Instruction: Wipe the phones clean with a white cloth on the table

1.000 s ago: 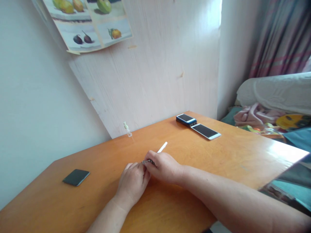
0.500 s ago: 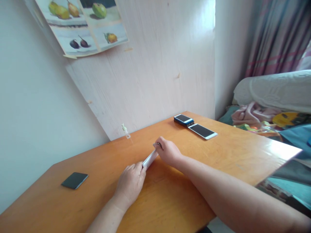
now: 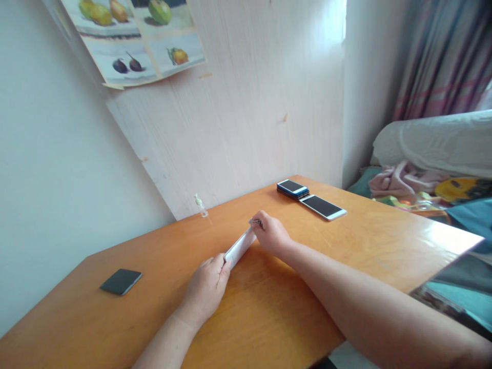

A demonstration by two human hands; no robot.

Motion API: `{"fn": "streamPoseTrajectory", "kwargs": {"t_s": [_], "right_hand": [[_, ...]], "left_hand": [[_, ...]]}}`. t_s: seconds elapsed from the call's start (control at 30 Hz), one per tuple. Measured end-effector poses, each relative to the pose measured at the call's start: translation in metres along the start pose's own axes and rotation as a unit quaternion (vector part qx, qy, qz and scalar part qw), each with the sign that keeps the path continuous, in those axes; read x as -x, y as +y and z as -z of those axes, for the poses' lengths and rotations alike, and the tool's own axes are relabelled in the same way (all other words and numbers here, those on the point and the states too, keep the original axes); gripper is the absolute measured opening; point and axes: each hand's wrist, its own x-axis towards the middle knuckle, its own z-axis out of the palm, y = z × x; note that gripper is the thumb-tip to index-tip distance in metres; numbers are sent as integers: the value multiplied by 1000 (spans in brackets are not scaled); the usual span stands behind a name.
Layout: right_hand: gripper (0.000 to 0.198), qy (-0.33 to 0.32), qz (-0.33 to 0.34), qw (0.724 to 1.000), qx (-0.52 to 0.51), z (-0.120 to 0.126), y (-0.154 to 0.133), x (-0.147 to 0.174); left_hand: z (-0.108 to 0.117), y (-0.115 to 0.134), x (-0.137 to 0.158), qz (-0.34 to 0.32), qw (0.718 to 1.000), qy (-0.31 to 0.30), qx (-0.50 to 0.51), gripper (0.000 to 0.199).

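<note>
My left hand (image 3: 207,287) is closed on the near end of a thin, flat, white slab that looks like a phone (image 3: 240,248). It is held tilted on edge, just above the table or touching it; I cannot tell which. At the far end, the fingers of my right hand (image 3: 272,233) are pinched around its top, where a small dark-edged piece shows. Whether that piece is part of the phone or separate is hidden by the fingers. The slab's pale face shows between the two hands.
On the wooden table (image 3: 172,328), a dark flat square object (image 3: 121,282) lies at left. A small clear bottle (image 3: 201,206) stands by the wall. At the back right are a stack of phones (image 3: 292,188) and a white-framed phone (image 3: 323,207). Beyond the table's right edge lie cloths (image 3: 403,179).
My right hand has moved slightly up and to the right, away from my left. More of the white slab shows between them. The view has shifted a little.
</note>
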Motion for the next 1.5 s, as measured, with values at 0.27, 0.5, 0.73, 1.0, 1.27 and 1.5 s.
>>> {"fn": "streamPoseTrajectory", "kwargs": {"t_s": [0.27,0.5,0.73,1.0,1.27,1.5], "right_hand": [[19,-94,96,990,-46,-15,-21,19],[19,-11,12,1000,-25,-1,-2,3],[17,-67,70,994,-46,-13,-17,16],[32,16,-89,995,-34,-9,19,-17],[16,-54,-89,994,41,-12,20,-12],[14,-87,-24,991,101,-12,15,-6]], "left_hand": [[2,-2,1,-6,999,-9,39,30],[1,0,1,4,1000,-4,21,29],[3,0,1,10,998,-13,63,29],[-1,-1,0,21,997,0,78,29],[-6,-11,0,62,981,24,181,31],[-13,-13,-2,117,954,63,268,38]]}}
